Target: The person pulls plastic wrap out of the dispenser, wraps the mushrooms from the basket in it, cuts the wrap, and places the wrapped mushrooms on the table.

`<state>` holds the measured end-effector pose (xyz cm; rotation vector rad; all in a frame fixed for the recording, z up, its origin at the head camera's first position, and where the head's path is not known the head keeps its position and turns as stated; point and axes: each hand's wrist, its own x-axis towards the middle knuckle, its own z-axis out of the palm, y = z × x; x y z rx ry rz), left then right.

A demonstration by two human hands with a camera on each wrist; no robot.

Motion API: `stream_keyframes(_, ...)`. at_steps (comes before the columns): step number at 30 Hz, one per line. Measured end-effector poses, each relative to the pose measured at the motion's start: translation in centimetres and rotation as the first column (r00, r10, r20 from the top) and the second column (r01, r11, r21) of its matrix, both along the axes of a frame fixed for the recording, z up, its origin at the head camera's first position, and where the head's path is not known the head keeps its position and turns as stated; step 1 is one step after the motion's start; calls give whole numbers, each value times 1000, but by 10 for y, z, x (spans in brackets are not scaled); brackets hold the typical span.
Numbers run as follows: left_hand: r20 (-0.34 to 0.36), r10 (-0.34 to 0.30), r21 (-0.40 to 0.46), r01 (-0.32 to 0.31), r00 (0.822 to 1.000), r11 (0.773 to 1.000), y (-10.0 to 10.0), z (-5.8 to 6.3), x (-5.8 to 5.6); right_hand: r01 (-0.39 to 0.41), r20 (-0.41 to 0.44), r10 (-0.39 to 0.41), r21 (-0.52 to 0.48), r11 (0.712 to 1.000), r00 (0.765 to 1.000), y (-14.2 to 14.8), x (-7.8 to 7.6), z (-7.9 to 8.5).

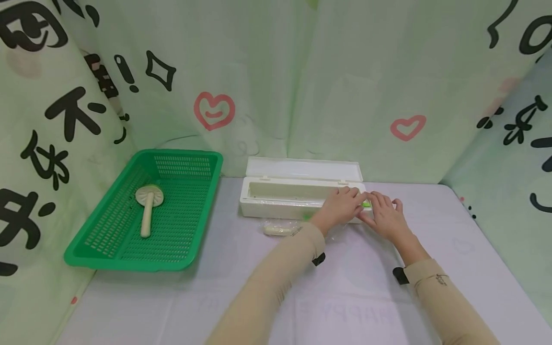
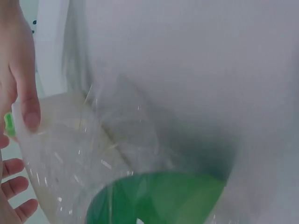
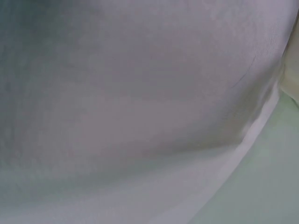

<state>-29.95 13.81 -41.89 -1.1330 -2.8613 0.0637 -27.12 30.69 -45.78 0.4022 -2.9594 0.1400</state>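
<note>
A long white box with its lid raised stands at the back of the table. My left hand reaches over its right part; in the left wrist view, several of its fingers hang spread and slightly bent. My right hand is at the box's right end, fingers spread. Its thumb lies flat against the box front, beside a small bright green piece. Clear crinkled plastic film with a green patch hangs over the box front. Both hands' fingertips meet near the green piece.
A green plastic basket on the left holds a white mushroom-shaped item with a long handle. A small pale item in clear plastic lies before the box. Printed pale green curtains enclose the white-covered table.
</note>
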Motion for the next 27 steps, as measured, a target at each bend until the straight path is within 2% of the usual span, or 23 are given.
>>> stream_keyframes(7,-17,97,56,-96,995,994,12,-7,5,-4,20,4,20,1000,1000,-1,0,2)
stream_keyframes(11,-45,107,58,-104,993,993,15,-10,6,1,28,-1,16,1000,1000,-1,0,2)
stream_keyframes(14,-89,81,-1,-81,993,997,14,-10,5,8,42,-9,21,1000,999,-1,-1,2)
stream_keyframes(20,-213,-37,-169,1,976,986,3,-7,4,4,42,-4,10,1000,999,-1,-1,2)
stream_keyframes(24,-211,-92,-210,47,973,977,-1,-3,4,-2,38,1,11,1000,999,-2,-1,3)
stream_keyframes(27,-195,-103,-231,56,976,971,-4,0,3,0,42,-1,18,1000,999,-2,-1,5)
